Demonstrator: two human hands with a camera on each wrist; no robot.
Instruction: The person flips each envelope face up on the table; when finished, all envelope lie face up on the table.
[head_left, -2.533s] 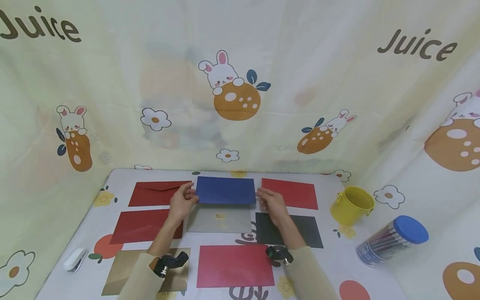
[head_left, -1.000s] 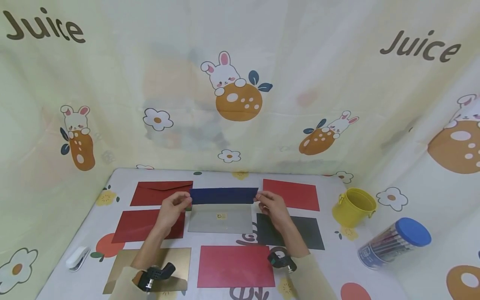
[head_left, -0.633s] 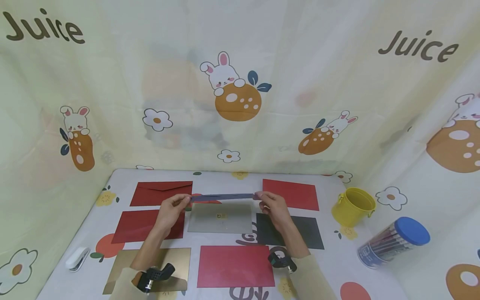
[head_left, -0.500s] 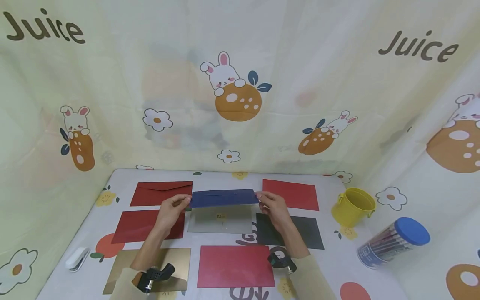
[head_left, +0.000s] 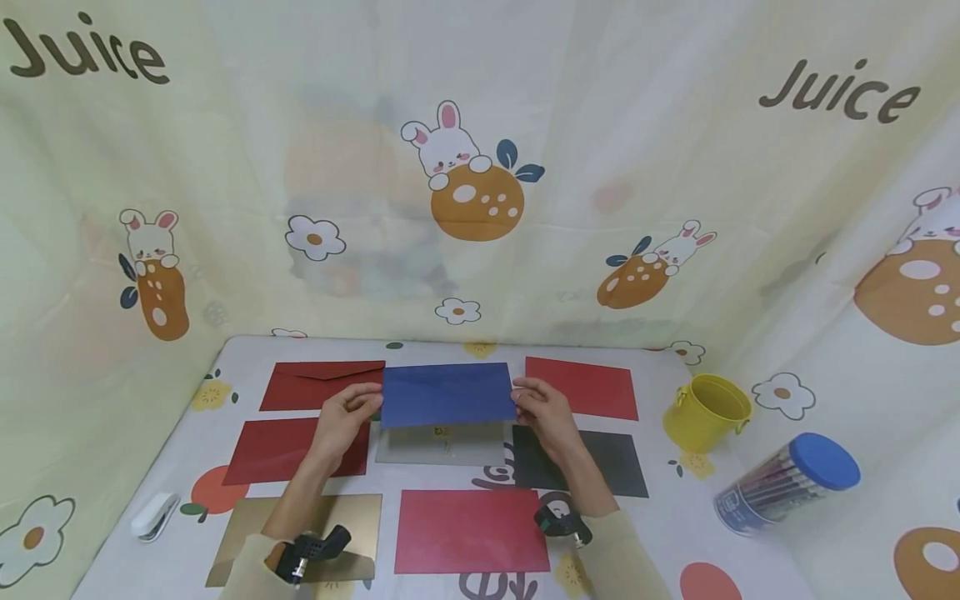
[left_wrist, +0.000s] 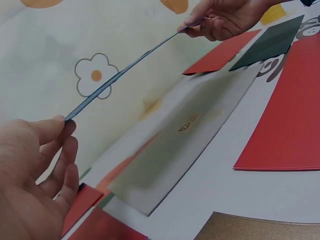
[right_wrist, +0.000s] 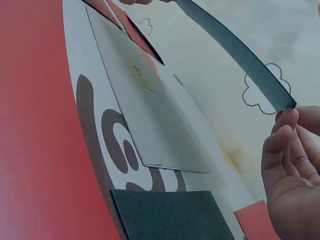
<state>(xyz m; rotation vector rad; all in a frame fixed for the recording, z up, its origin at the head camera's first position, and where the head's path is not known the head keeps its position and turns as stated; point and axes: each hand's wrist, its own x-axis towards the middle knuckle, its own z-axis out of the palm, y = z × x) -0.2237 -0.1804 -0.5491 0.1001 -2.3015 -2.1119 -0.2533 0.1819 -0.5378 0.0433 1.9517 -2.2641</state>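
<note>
A blue envelope (head_left: pixel 448 395) is held up above the table, its broad face showing in the head view. The left hand (head_left: pixel 341 421) pinches its left edge between thumb and fingers. At the opposite edge, the right hand (head_left: pixel 547 412) pinches it the same way. Seen from the left wrist, the blue envelope (left_wrist: pixel 120 75) is nearly edge-on; from the right wrist it appears as a slightly bowed strip. Beneath it lies a grey envelope (head_left: pixel 442 450) with a small yellowish mark, its far part hidden in the head view.
Dark red envelopes (head_left: pixel 296 452) lie at left, a gold one (head_left: pixel 352 525) and a pinkish-red one (head_left: pixel 471 532) in front. A red envelope (head_left: pixel 581 389) and dark green one (head_left: pixel 600 462) lie right. Beyond stand a yellow bucket (head_left: pixel 701 417) and pen tub (head_left: pixel 780 487); a white stapler (head_left: pixel 155 517) sits left.
The blue envelope has tilted from face-on through a thin edge-on strip and back to face-on, now a little lower. The left hand has shifted left since the earliest frame.
</note>
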